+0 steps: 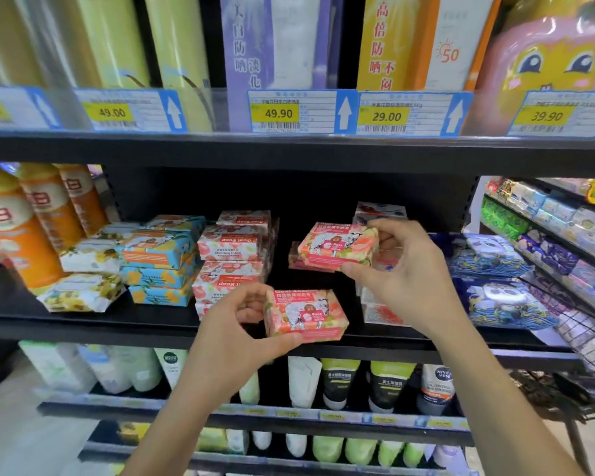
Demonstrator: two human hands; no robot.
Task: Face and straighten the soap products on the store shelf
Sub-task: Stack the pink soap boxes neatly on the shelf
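Forearms: your left forearm (182, 410) and right forearm (495, 389) rose from the bottom edge, both reaching up to the middle shelf (83, 326).
Blue-and-yellow soap stack (158, 266): it sat fairly square with its labels forward, and you touched none of it.
Goat Soap stack (227, 262): these red-and-white packs stood just left of your working gap with their print upside down, so they probably needed turning.
Left hand (241, 324): you pinched the lower rose soap bar (306, 316), thumb under its near bottom edge and fingers behind its left end.
Lower bar: it was at the shelf's front lip, label toward you and slightly tilted. I judge you held it there to lead the row. I cannot tell whether it rested on the shelf.
Upper rose soap bar (337, 245): you held it above another pink pack (294, 261) further back, label forward, probably to stack it.
Right hand (402, 269): you gripped the upper bar's right end, thumb below and fingers curled over the top.
Panda packs (495, 280): these blue packs were piled to the right, apart from your hands.
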